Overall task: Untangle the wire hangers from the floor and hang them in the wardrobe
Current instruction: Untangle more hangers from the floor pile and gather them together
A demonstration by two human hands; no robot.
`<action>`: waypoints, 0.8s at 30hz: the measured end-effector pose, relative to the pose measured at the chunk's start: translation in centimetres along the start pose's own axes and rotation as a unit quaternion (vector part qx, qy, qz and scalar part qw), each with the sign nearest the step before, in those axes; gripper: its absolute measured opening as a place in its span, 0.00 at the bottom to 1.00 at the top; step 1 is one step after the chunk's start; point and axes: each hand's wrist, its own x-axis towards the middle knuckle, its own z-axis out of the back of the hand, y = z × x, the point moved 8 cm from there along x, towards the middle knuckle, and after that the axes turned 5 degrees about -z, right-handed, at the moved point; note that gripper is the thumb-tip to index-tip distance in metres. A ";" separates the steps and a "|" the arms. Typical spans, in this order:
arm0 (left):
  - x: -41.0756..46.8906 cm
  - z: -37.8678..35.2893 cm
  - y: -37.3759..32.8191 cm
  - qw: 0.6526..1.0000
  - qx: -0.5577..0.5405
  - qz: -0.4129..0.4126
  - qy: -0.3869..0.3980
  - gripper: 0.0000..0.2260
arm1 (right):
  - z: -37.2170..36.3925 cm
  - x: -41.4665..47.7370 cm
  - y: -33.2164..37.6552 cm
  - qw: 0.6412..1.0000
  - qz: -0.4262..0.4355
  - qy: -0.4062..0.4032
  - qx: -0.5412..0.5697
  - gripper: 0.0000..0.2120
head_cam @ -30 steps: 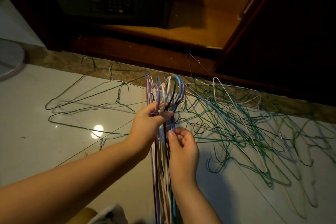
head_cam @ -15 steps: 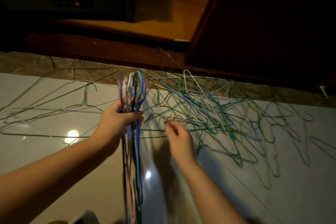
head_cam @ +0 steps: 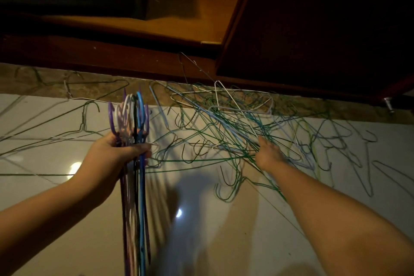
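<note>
On the tiled floor below the open wardrobe sprawled the tangle of wire hangers, light, thin and springy by the look of it, so one pulled by a shoulder would likely drag its neighbours; the hook seemed the better hold. The left grip was clenched round the necks of a sorted bundle hanging upright, while the right grip reached into the tangle, fingers too hidden to tell whether it held a wire
</note>
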 end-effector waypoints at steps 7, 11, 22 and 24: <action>0.1 0.6 0.4 1.000 0.012 0.014 -0.019 0.10 | -0.6 1.4 1.2 0.998 0.000 0.030 -0.048 0.22; -0.1 0.7 0.7 0.999 0.011 0.023 -0.025 0.11 | -0.1 0.3 1.0 0.995 0.059 -0.067 -0.032 0.11; -0.3 -0.4 0.5 0.999 -0.004 0.021 -0.028 0.09 | 5.9 -0.4 -1.7 0.980 0.054 -0.167 0.090 0.10; -0.2 -0.7 0.5 1.000 0.000 0.016 -0.025 0.09 | 6.9 0.1 -1.9 0.979 0.040 -0.177 0.092 0.09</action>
